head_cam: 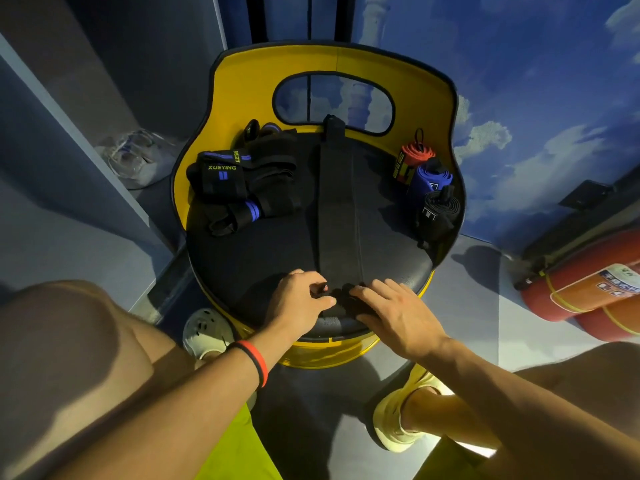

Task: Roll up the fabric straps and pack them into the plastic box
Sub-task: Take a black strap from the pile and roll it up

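strap in work: long flat black fabric strap (337, 202) laid straight down the seat's midline, 12 to 6 o'clock, so it can roll up evenly from the near end
surface: round black padded chair seat (263, 251) with yellow backrest (242, 84); not a desk
left hand (301, 299): at 6 o'clock, thumb and fingertips pinched together on the strap's near end, left edge
right hand (391, 310): just beside the left, fingers over the first turn, thumb at its near edge, clamped on the same strap
why held so: judged, both hands square the first turn so the roll starts tight
strap vs hands: near end under both hands, the rest runs away toward 12, flat, unrolled
done rolls: red-orange rolled strap (415, 154), blue rolled strap (433, 176), black rolled strap (438, 209) lined along the seat rim at 2 to 3 o'clock, parked out of the way
still loose: heap of black-and-blue straps (235, 181) at 10 o'clock
box: clear plastic container (131, 161) off the seat at 10 o'clock, blurred, likely the box; contents cannot tell
stage: judged, rolling barely begun, packing not started
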Demonstrator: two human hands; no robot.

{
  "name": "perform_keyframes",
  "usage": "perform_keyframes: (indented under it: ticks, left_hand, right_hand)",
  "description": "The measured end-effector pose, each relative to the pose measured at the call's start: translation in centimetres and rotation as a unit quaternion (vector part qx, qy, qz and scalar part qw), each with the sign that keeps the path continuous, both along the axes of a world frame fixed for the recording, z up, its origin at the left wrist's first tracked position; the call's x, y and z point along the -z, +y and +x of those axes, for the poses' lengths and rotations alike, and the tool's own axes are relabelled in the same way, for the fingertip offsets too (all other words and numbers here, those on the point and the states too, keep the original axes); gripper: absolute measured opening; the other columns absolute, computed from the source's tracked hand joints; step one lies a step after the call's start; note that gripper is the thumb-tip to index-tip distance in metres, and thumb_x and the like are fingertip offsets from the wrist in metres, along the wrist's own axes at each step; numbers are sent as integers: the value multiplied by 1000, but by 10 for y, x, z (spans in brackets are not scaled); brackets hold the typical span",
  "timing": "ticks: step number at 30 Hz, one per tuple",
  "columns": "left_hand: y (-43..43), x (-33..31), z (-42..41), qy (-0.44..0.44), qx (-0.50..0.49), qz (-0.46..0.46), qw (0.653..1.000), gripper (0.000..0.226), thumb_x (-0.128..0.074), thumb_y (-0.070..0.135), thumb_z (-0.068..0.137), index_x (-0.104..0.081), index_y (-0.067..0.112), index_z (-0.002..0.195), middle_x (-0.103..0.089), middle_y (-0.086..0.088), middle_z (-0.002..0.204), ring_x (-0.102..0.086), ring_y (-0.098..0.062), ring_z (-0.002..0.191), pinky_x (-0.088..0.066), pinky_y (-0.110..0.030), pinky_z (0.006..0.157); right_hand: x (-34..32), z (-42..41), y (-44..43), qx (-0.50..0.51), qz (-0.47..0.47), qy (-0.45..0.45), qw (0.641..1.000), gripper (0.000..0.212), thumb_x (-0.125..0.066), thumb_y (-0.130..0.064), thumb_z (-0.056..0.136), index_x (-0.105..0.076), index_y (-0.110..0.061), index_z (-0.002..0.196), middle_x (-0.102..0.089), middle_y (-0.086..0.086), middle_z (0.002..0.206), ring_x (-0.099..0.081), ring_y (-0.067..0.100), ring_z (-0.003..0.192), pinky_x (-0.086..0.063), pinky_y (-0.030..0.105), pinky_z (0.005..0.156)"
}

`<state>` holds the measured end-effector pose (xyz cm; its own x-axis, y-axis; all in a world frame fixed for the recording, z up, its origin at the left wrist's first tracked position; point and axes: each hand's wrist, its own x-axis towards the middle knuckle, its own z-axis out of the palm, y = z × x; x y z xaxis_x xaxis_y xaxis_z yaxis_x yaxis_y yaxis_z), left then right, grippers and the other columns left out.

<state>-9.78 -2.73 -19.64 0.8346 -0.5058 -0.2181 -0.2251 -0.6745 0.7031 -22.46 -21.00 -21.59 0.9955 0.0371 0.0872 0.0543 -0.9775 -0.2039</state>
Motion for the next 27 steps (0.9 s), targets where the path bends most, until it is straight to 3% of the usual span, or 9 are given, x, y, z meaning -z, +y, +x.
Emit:
perform_keyframes:
  ticks: [3,7,11,15,21,24,27]
  left_hand:
    - [2,7,-3,-41,9,-4,999,21,-78,30,89,-79,17,106,-63,2,108,-63,-15,94,-46,-20,71]
    - [5,8,-12,-119,77,24,990,33,-66,41,97,-72,15,116,-57,6,117,-59,-12,97,-44,-21,76]
    - [9,6,-7,-84,88,17,992,41,-77,43,88,-70,25,124,-58,8,117,-61,-12,99,-56,-28,82]
    - [7,3,-2,-61,45,-23,997,33,-82,37,84,-74,24,114,-67,7,103,-67,-11,91,-57,-28,76]
    - [4,10,2,37,-35,-74,996,27,-85,37,81,-77,20,100,-75,8,89,-71,-7,84,-61,-35,81]
    - [3,10,3,73,-62,-90,991,19,-85,35,82,-68,26,83,-75,5,77,-74,-13,75,-62,-44,80]
    - [1,12,7,96,-77,-75,990,29,-82,40,84,-67,16,77,-72,-1,66,-73,-11,65,-63,-44,78]
  right_hand:
    - [-2,-1,2,21,34,-6,999,30,-62,-33,97,-60,-22,125,-58,-1,104,-56,21,87,-53,39,77]
    - [-5,1,3,41,33,1,999,33,-54,-35,100,-64,-22,128,-64,0,107,-62,25,96,-51,42,92]
    - [-7,4,4,67,60,22,996,42,-42,-41,102,-66,-21,130,-64,0,110,-62,24,96,-53,43,89]
    - [-7,9,6,92,102,22,990,49,-36,-45,102,-66,-18,130,-58,-1,114,-58,23,96,-55,43,82]
    - [-14,10,7,99,121,21,988,38,-65,-29,96,-59,-20,133,-64,1,110,-58,24,98,-55,40,82]
    - [-14,12,5,130,163,24,978,32,-63,-29,98,-65,-22,130,-66,0,108,-59,21,98,-54,36,81]
    - [-16,12,4,156,205,55,965,33,-61,-32,100,-67,-23,131,-63,1,103,-58,19,91,-53,35,79]
